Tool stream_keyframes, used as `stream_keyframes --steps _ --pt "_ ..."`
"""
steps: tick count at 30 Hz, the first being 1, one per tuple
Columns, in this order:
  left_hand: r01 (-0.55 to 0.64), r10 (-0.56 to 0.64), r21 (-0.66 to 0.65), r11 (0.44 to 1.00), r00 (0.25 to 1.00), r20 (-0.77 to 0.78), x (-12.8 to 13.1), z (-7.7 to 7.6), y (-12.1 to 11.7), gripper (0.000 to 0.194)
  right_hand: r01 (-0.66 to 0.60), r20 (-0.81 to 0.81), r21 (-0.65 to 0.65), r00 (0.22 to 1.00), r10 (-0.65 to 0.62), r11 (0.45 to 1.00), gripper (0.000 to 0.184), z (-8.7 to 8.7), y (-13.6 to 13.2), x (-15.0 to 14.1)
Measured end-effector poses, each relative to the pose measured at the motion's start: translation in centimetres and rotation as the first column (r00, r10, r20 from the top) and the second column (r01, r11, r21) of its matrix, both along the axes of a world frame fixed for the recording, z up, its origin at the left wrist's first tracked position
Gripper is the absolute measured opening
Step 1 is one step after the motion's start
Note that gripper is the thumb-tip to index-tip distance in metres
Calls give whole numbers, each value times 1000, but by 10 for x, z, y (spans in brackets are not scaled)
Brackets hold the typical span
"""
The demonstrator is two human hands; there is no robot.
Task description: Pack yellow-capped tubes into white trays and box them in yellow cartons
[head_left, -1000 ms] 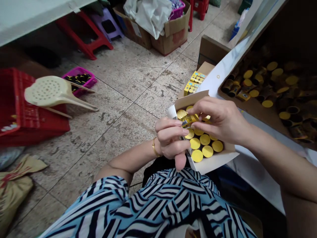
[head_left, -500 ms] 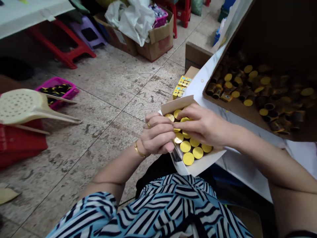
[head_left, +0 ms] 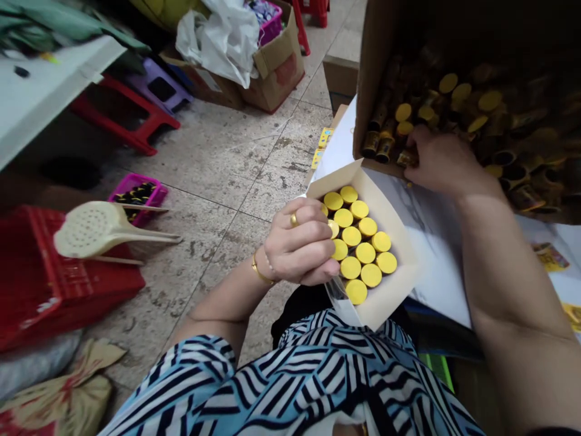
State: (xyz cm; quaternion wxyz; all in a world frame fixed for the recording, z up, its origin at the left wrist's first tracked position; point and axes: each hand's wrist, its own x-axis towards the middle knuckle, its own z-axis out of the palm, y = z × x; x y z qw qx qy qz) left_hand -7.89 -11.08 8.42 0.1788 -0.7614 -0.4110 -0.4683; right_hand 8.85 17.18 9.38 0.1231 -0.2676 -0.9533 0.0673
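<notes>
My left hand (head_left: 302, 242) is curled over the left side of a small white carton (head_left: 399, 290), its fingers closed on it. Rows of small canisters with round yellow lids (head_left: 365, 253) stand upright inside, and my hand covers some at the left. My right hand (head_left: 445, 160) reaches into the near left corner of a large cardboard box (head_left: 370, 79). Between its thumb and forefinger lies a small dark canister (head_left: 407, 158) with a yellow printed label. More loose canisters (head_left: 460, 92) lie jumbled about the hand, dim in the box's shadow.
A white table (head_left: 436, 242) bears the large box. To the left are a red crate (head_left: 91, 284), a cream stool (head_left: 91, 230) and a pink basket (head_left: 157, 195) of black pieces on the floor. Cardboard boxes (head_left: 281, 66) and a red stool (head_left: 131, 130) stand farther off.
My right hand has left the small carton and moved up and right into the large box. My left hand stays on the carton. The view has shifted somewhat.
</notes>
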Motion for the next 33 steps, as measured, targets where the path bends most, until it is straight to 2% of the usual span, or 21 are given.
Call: stream_keyframes --steps 3,5,7,9,10,13,15,17,19,21,23,25,26,27,29,31,33 --pt "-49 50 -53 997 999 5 1 5 -5 25 -17 72 -102 997 25 995 58 19 6 8" --pt "-85 88 -81 993 995 41 5 7 -11 21 -33 -51 -229 998 22 973 51 33 9 15" --pt "-112 121 -95 989 987 102 12 9 -15 19 -151 -242 -360 968 65 921 44 48 5 19" --pt "-112 129 -106 988 978 166 20 12 -18 20 -321 -359 -392 916 178 862 43 63 -8 20" --pt "-102 121 -111 989 975 187 23 14 -18 21 -385 -364 -390 899 244 837 43 70 -18 20" --pt "-72 97 -135 988 977 190 29 19 -16 23 -444 -276 -373 891 360 815 47 87 -58 15" --pt "-65 91 -148 987 980 178 31 22 -14 23 -426 -167 -369 905 392 826 42 86 -85 9" --pt "-57 84 -152 987 982 172 33 24 -13 24 -409 -77 -306 911 406 859 30 75 -107 0" --pt "-44 69 -157 987 985 158 36 25 -11 24 -387 -80 -209 922 379 898 18 61 -122 -9" --pt "-36 59 -156 987 987 147 37 24 -11 24 -373 -142 -134 924 354 918 15 50 -127 -15" --pt "-42 64 -142 989 986 156 36 23 -10 23 -415 -168 -116 904 394 903 18 48 -121 -16" --pt "-55 76 -118 991 982 174 35 21 -11 23 -470 -204 -133 874 440 873 21 51 -105 -14" --pt "-61 81 -110 992 980 180 35 21 -11 22 -455 -240 -131 876 417 881 21 53 -92 -12" --pt "-65 83 -102 993 980 182 34 20 -11 22 -398 -278 -120 893 355 909 22 53 -78 -11" --pt "-69 84 -93 993 980 178 33 21 -10 21 -186 -310 -83 938 152 979 22 48 -48 -10" --pt "-55 69 -90 994 984 166 32 22 -7 22 0 -265 -35 964 -10 999 24 35 -21 -11" --pt "-33 46 -91 995 988 148 30 25 -1 23 63 -179 -4 982 -62 998 35 19 -5 -10"
